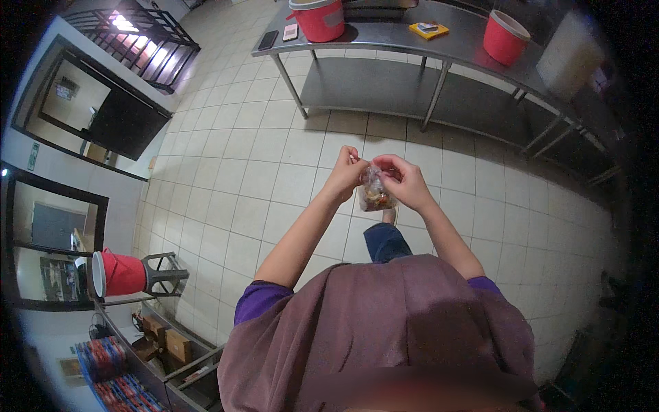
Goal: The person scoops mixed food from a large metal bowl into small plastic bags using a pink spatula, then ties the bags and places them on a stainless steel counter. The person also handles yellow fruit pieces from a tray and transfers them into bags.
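A small clear plastic bag (377,198) hangs between my two hands, with brownish and reddish contents in its lower part. The fingers of my left hand (347,175) pinch the gathered neck of the bag from the left. From the right, my right hand (404,180) grips the same neck, thumb and fingers bent around the plastic. Both hands are in front of my body, above the tiled floor. The exact fold or tie at the neck is partly hidden by my fingers.
Ahead stands a steel table (370,38) with red buckets (322,20), a yellow packet (429,30) and a dark phone (268,40). At left, another red bucket (123,274) rests on a grey stool (165,274). Cardboard boxes (177,346) lie in a frame at lower left.
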A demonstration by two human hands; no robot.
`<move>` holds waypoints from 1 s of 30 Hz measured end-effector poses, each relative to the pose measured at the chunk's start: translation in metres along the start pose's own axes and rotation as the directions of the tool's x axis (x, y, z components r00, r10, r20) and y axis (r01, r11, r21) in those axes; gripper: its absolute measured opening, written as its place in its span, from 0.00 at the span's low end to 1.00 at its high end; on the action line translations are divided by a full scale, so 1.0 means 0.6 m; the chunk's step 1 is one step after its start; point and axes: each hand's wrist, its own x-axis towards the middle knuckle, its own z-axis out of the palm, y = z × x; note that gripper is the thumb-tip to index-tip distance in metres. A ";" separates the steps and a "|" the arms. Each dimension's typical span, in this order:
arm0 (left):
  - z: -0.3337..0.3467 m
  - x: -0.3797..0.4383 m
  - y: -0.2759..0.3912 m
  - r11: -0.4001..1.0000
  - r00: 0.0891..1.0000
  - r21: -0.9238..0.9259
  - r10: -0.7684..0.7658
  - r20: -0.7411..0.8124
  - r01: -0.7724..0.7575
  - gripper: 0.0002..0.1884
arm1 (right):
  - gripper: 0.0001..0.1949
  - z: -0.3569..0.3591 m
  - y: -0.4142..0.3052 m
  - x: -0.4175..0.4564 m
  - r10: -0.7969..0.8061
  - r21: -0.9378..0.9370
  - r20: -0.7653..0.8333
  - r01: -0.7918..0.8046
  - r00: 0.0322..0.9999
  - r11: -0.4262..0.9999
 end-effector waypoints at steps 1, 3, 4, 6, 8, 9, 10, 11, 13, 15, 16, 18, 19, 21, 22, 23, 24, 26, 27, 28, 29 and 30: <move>0.002 0.028 0.010 1.000 1.000 -0.008 -0.010 0.009 0.010 0.15 | 0.10 -0.013 0.006 0.022 0.036 -0.014 0.015 -0.036 0.999 0.999; 0.004 0.086 0.032 1.000 0.999 -0.015 -0.005 0.049 0.005 0.14 | 0.08 -0.045 0.008 0.069 0.091 -0.041 0.046 -0.090 0.995 0.995; 0.002 0.110 0.037 1.000 0.997 -0.014 0.006 0.078 -0.004 0.13 | 0.08 -0.057 0.016 0.094 0.053 -0.091 0.044 -0.049 0.998 0.995; 0.004 0.153 0.054 1.000 0.992 -0.016 0.024 0.121 -0.022 0.12 | 0.09 -0.077 0.033 0.150 -0.025 -0.190 0.049 0.034 0.998 0.981; 0.009 0.189 0.076 0.998 0.986 0.014 0.050 0.157 -0.053 0.11 | 0.06 -0.105 0.029 0.212 -0.071 -0.300 0.158 0.117 0.985 0.947; 0.013 0.203 0.082 0.998 0.984 0.022 0.052 0.173 -0.056 0.10 | 0.05 -0.116 0.028 0.234 -0.076 -0.351 0.215 0.150 0.974 0.924; 0.018 0.221 0.092 0.998 0.977 0.008 0.064 0.205 -0.067 0.09 | 0.06 -0.132 0.042 0.266 -0.223 -0.473 0.332 0.366 0.916 0.801; 0.020 0.241 0.098 0.993 0.971 0.018 0.112 0.213 -0.118 0.09 | 0.07 -0.140 0.045 0.295 -0.273 -0.426 0.356 0.415 0.894 0.804; 0.020 0.272 0.106 0.976 0.954 0.039 0.199 0.225 -0.213 0.09 | 0.10 -0.149 0.046 0.339 -0.366 -0.320 0.396 0.500 0.842 0.805; 0.024 0.293 0.122 0.873 0.935 0.337 0.333 0.120 -0.353 0.10 | 0.12 -0.154 0.056 0.366 -0.213 -0.363 0.392 0.364 0.895 0.858; 0.027 0.302 0.132 0.782 0.910 0.483 0.404 0.088 -0.394 0.10 | 0.12 -0.150 0.071 0.378 -0.224 -0.399 0.351 0.362 0.909 0.843; 0.035 0.324 0.142 0.501 0.778 0.708 0.618 0.112 -0.499 0.10 | 0.12 -0.137 0.109 0.406 -0.312 -0.471 0.251 0.398 0.916 0.787; 0.038 0.336 0.143 0.336 0.695 0.791 0.704 0.149 -0.511 0.10 | 0.12 -0.128 0.131 0.421 -0.383 -0.512 0.197 0.428 0.902 0.745; 0.031 0.366 0.140 0.393 0.690 0.764 0.718 0.094 -0.512 0.11 | 0.13 -0.111 0.156 0.450 -0.478 -0.567 0.126 0.459 0.869 0.684; 0.016 0.383 0.135 0.437 0.687 0.740 0.725 0.047 -0.512 0.12 | 0.14 -0.097 0.163 0.467 -0.504 -0.576 0.109 0.467 0.857 0.670; -0.002 0.401 0.129 0.479 0.683 0.713 0.730 0.000 -0.512 0.12 | 0.15 -0.085 0.169 0.484 -0.530 -0.586 0.091 0.475 0.843 0.656; -0.021 0.420 0.131 0.684 0.759 0.556 0.637 -0.139 -0.472 0.15 | 0.16 -0.076 0.173 0.501 -0.491 -0.591 0.117 0.458 0.863 0.664; -0.084 0.455 0.143 0.916 0.914 0.163 0.387 -0.125 -0.366 0.17 | 0.17 -0.055 0.178 0.542 -0.393 -0.537 0.107 0.386 0.913 0.750; -0.119 0.471 0.157 0.965 0.965 -0.043 0.255 -0.068 -0.258 0.18 | 0.17 -0.043 0.179 0.567 -0.339 -0.510 0.104 0.342 0.935 0.789; -0.156 0.487 0.168 0.955 0.997 -0.292 0.066 0.033 -0.053 0.20 | 0.17 -0.029 0.178 0.592 -0.314 -0.484 0.154 0.348 0.937 0.803; -0.191 0.503 0.178 0.968 0.996 -0.251 0.045 0.077 -0.024 0.19 | 0.17 -0.012 0.183 0.618 -0.294 -0.438 0.145 0.327 0.945 0.837; -0.226 0.512 0.192 0.978 0.993 -0.208 0.020 0.118 0.005 0.18 | 0.17 0.009 0.188 0.642 -0.273 -0.386 0.137 0.305 0.952 0.870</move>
